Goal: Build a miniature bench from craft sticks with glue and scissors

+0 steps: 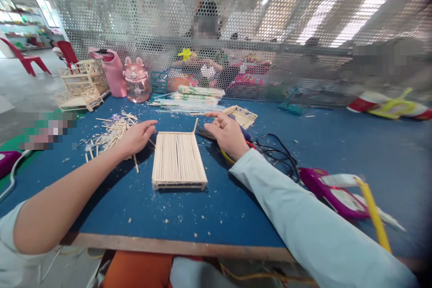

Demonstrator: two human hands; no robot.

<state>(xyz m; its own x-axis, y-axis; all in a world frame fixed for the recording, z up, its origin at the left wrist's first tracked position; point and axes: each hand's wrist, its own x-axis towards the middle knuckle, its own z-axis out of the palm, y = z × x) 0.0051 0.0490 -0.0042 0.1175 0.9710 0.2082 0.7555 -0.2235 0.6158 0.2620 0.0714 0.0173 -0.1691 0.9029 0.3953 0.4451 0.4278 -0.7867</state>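
Observation:
A flat panel of pale wooden sticks (178, 157) lies on the blue table, with a second layer of sticks showing under its front edge. One short stick (195, 125) juts up at its back right corner. My left hand (139, 137) is just left of the panel, over the edge of a loose pile of sticks (116, 131); its fingers are apart and hold nothing visible. To the right of the panel, my right hand (227, 134) hovers with fingers spread, near dark-handled tools (205, 133), and nothing shows in its grasp.
Behind stand a pink bottle (114, 74), a clear pink bottle (137, 82), stick bundles (199, 94) and a small stick frame (243, 117). Black cable (278, 155) and a purple glue gun (332, 193) lie right. Stick furniture (81, 85) is left. People sit beyond the mesh screen (145, 18).

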